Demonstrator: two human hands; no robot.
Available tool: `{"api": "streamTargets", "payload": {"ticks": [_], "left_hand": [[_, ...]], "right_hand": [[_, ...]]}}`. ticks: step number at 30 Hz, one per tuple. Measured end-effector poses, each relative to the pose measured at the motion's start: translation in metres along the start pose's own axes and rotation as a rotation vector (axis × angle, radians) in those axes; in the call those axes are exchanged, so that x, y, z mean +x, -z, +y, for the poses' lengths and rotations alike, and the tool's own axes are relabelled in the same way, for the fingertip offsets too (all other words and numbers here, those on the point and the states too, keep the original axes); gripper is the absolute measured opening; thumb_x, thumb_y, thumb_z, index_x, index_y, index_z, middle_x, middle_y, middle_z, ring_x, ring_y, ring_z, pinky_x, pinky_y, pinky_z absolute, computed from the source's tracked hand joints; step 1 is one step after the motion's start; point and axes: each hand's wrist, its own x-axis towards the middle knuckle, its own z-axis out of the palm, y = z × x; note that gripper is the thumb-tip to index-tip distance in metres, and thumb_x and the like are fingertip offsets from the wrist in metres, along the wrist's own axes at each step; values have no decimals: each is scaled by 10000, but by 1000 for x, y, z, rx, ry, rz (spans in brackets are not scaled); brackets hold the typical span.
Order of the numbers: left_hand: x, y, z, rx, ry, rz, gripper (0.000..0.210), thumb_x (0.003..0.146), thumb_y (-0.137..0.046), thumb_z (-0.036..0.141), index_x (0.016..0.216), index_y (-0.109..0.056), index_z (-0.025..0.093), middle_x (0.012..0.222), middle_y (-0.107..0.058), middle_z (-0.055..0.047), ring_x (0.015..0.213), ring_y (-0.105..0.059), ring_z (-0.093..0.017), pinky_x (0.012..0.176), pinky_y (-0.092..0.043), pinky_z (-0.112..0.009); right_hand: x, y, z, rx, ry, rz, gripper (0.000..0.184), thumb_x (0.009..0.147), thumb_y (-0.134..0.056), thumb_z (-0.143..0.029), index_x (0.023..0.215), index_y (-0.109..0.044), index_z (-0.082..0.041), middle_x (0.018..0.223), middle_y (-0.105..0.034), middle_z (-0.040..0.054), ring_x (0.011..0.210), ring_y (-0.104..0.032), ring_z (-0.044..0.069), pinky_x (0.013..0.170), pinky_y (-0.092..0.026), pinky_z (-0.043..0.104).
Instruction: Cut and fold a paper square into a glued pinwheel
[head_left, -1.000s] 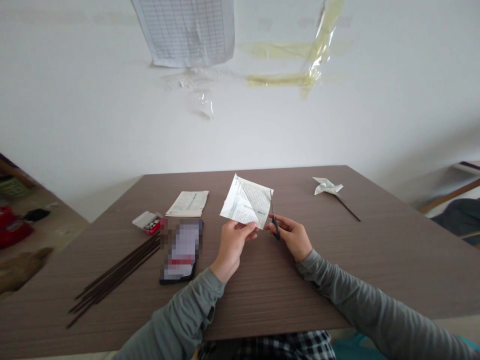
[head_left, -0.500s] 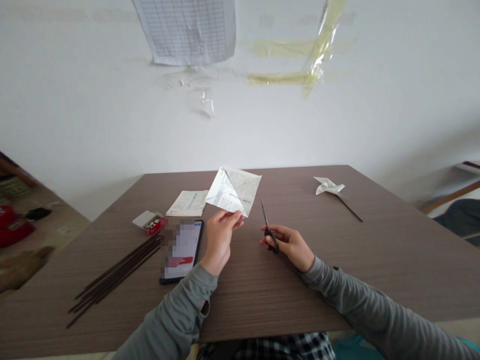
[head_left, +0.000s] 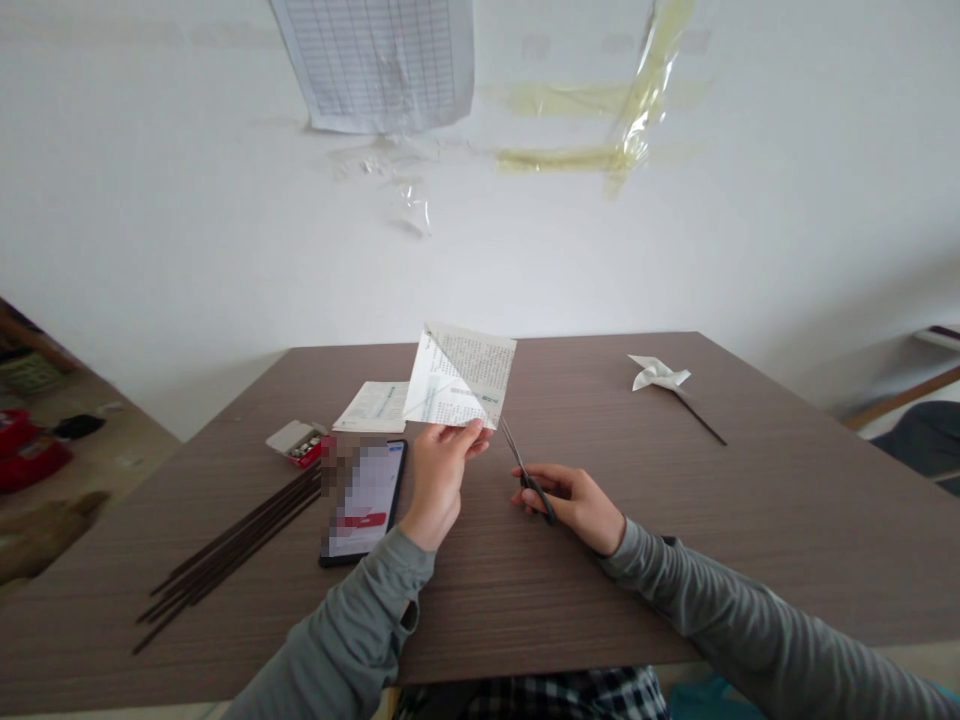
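Observation:
A square of printed paper (head_left: 461,375), creased along a diagonal, is pinched at its lower edge by my left hand (head_left: 442,475) and raised above the table. My right hand (head_left: 577,503) grips black-handled scissors (head_left: 531,487). Their blades point up and left, the tips at the paper's lower right corner; whether they touch it I cannot tell. Behind my left hand lies more printed paper (head_left: 373,407). A phone (head_left: 364,505) with a lit screen rests just left of my left wrist.
Several thin dark sticks (head_left: 232,545) lie on the table (head_left: 600,620) at the left, below an open small red-and-white box (head_left: 300,445) with small pieces inside. A paper pinwheel (head_left: 660,374) on a dark stick lies at the right. The white wall (head_left: 225,220) stands behind.
The scissors have swung left, bringing their tips to the paper's lower right corner. My left hand has tilted the paper slightly and shifted it a little left and up.

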Motion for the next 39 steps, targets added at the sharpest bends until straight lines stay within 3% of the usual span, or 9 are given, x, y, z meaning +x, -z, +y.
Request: {"api": "streamTargets", "payload": {"ticks": [5,8,24,32,39], "left_hand": [[-2,-2,1,-11,8,-26,487,638,-1212,385,921,-868,189,960,-954,-94,880,-926,-280,845,-769,-412],[-4,-4,0,-14,7,-37,471,647,-1212,374,913,-867,192,952,-951,-87,873,-921,-272,857,-776,-414],[-6,-5,1,-38,28,-47,502,610,-1225,380,916,-879,182,977,-950,-91,897,-917,-267,922,-788,-435],[-5,-5,-3,-48,18,-36,507,598,-1236,377,912,-886,189,964,-958,-86,874,-915,-262,896,-794,-427],[-4,-5,-2,-53,19,-34,525,579,-1245,379,920,-893,193,955,-959,-78,858,-913,-253,880,-789,-410]], "right_hand": [[-1,2,-4,-57,-43,-34,856,889,-1104,-812,1412,-990,-143,1058,-976,148,873,-811,280,844,-699,438],[-2,1,-7,-64,-48,-30,846,907,-1105,-785,1423,-992,-125,1080,-977,176,878,-797,299,842,-687,460],[0,-3,-12,-21,-75,-24,859,827,-1120,-801,1368,-989,-147,971,-927,121,842,-745,268,833,-659,442],[-1,-5,-14,-5,-75,1,744,824,-1136,-712,1309,-1008,-162,932,-915,126,821,-753,291,799,-669,454],[2,-2,-7,2,-67,-23,834,842,-1120,-772,1377,-995,-144,959,-924,106,809,-735,232,824,-670,409]]}}
